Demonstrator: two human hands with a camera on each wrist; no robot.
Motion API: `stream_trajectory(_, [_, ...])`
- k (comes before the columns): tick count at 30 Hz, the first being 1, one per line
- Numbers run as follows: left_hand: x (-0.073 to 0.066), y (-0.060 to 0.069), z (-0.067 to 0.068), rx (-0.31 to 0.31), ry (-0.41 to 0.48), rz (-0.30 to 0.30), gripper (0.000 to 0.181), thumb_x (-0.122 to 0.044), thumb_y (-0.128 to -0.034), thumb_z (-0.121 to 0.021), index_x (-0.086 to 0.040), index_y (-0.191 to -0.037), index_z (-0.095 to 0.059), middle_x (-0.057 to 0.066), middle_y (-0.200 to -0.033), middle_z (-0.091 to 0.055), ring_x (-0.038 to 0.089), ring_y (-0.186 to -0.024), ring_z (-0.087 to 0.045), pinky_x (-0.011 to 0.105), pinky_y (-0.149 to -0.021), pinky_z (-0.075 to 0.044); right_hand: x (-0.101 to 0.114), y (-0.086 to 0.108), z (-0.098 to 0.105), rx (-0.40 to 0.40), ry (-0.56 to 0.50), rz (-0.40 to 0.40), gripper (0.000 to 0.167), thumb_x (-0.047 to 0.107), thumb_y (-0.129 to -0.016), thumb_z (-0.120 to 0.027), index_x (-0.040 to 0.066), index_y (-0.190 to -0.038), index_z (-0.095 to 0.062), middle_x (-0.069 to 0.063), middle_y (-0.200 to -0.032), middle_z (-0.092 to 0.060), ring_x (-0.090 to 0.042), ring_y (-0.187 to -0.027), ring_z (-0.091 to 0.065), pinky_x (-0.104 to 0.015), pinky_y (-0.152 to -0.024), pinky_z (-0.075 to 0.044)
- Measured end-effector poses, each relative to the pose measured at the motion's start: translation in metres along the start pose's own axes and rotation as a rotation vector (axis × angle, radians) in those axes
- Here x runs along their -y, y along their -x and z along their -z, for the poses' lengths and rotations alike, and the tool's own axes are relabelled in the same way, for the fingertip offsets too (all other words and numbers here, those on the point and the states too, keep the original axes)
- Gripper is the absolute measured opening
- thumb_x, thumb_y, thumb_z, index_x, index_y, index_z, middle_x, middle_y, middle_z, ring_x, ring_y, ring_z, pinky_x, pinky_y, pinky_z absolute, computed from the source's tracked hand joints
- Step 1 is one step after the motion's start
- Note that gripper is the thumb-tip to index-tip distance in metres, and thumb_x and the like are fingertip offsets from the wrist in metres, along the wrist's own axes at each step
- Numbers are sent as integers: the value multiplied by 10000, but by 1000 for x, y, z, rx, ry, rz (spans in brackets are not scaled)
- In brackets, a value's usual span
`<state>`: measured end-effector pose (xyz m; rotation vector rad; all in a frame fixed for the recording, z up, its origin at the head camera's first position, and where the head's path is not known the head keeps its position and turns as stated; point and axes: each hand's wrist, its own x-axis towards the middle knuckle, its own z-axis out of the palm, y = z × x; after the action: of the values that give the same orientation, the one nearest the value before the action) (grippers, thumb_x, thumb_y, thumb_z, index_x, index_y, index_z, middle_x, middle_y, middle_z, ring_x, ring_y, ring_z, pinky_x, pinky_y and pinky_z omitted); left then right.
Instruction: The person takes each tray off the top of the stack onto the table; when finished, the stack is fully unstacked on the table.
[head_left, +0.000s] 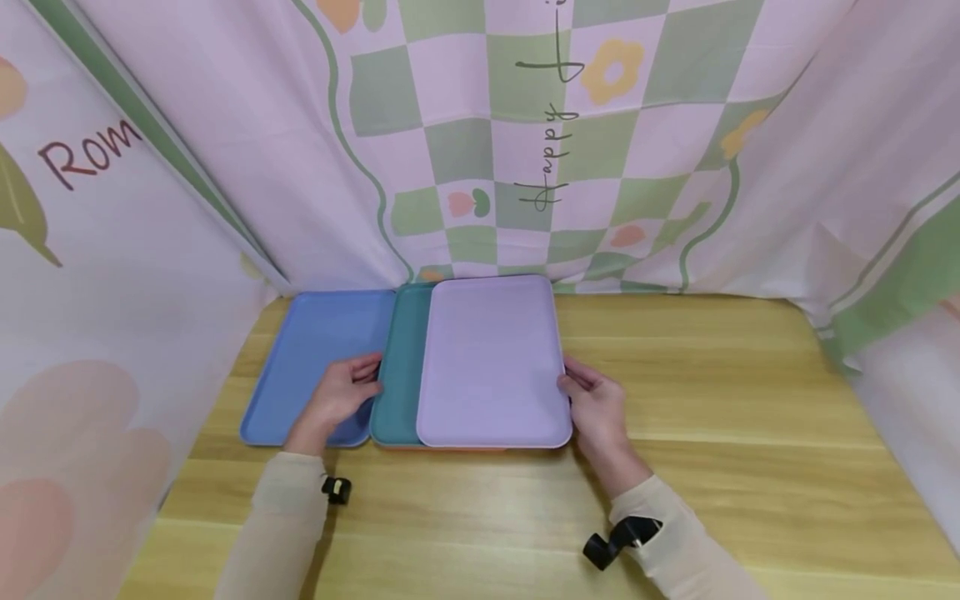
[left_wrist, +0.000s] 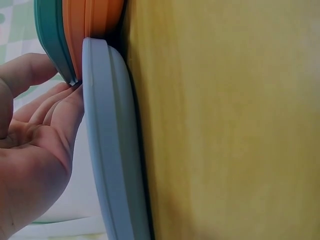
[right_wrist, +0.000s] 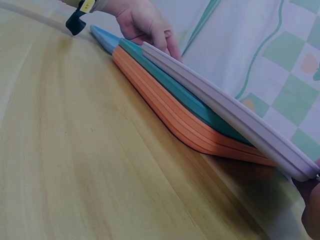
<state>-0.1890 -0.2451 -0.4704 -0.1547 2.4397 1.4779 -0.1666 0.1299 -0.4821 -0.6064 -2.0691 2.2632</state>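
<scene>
A lavender tray (head_left: 495, 358) lies over a teal tray (head_left: 403, 358), offset to the right so a teal strip shows on the left. Beneath them is a stack of orange trays (right_wrist: 165, 107). My right hand (head_left: 600, 408) grips the lavender tray's right edge, thumb on top, its other fingers mostly hidden underneath. At the teal tray's left edge, my left hand (head_left: 341, 396) pinches the rim, with the thumb above and fingertips below it. That hand is over a blue tray (head_left: 322, 333), which lies flat against the stack's left side.
The wooden table (head_left: 712, 433) extends to the right and in front of the trays. A patterned curtain (head_left: 525, 150) hangs along the back edge, and pale cloth (head_left: 112, 292) stands at the left. Black wrist cameras (head_left: 622, 537) sit on both sleeves.
</scene>
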Motion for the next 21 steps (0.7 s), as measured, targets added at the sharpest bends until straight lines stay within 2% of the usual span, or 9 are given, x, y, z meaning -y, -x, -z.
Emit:
stream_trajectory(12, [-2,3,0,3,-13,16,596,-31,-1064,-614,-5,-1635,-444,277,-1648,-475,439,-1528,-486,542,-1216,-491,3,0,13,-12,-3,-21,423,-45,-1027,-636,-60,-1450,-645,-329,-1468,-616,108,-892,-693,-115,-811,-606])
stream_trajectory(21, [0,1,0,1,-5,22,593,-27,-1069,-608,-15,-1638,-443,263,-1655,-474,429,-1534,-484,537,-1210,-501,6,0,25,-10,-8,-24,437,-31,-1033,-644,-54,-1469,-631,-251,-1429,-670,96,-904,-699,-127,-817,-610])
